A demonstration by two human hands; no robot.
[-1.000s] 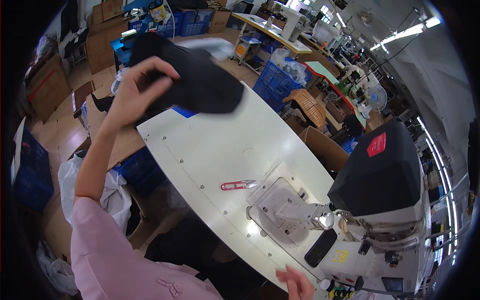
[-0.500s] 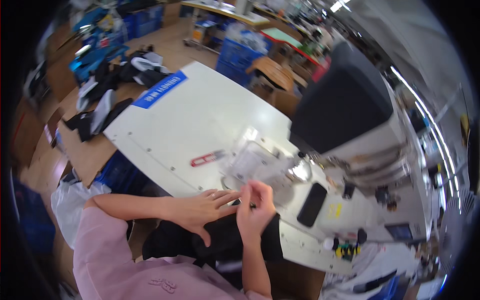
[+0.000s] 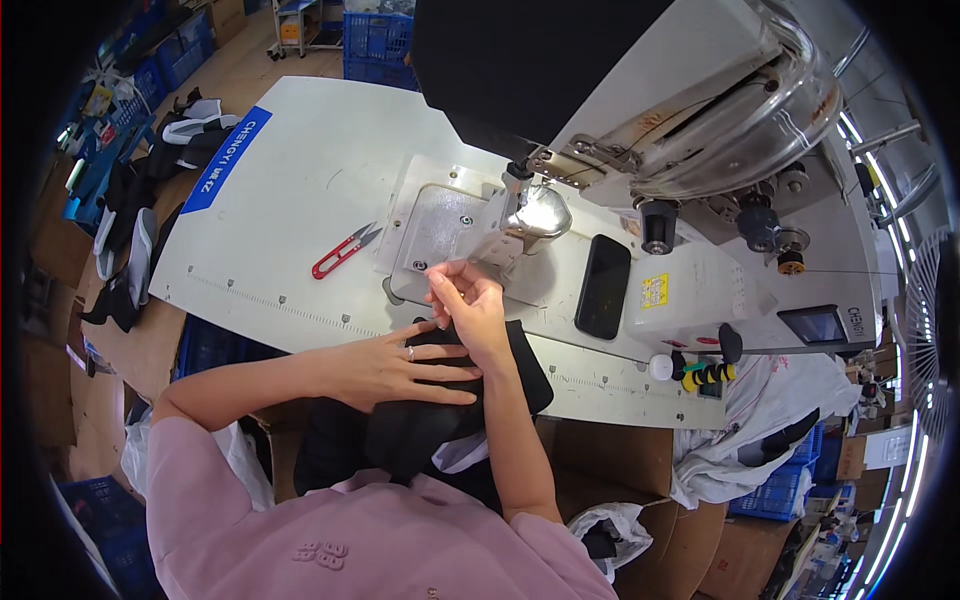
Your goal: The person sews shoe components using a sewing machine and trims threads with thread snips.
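My left hand (image 3: 412, 370) lies flat on black fabric (image 3: 527, 372) at the table's near edge, its fingers spread and a ring on one of them. Just beyond its fingertips, my right hand (image 3: 470, 305) is held with the fingers curled and the thumb pressed in. Whatever may be in that pinch is too small to make out. The sewing machine's metal plate (image 3: 437, 226) lies right past the right fingertips, below the needle area (image 3: 515, 200). Red-handled thread snips (image 3: 343, 251) rest on the white table (image 3: 300, 160), left of the plate.
A black phone (image 3: 604, 287) lies right of the plate. The large sewing machine head (image 3: 690, 140) overhangs the table's far right. Thread spools (image 3: 708, 374) stand near the right edge. Black and grey cut pieces (image 3: 140, 240) are heaped at left; cardboard boxes (image 3: 600, 460) stand below.
My view has swung toward the sewing machine, which now looks larger. The left hand has settled flatter on the black fabric. My right hand has come off the left fingertips, toward the metal plate.
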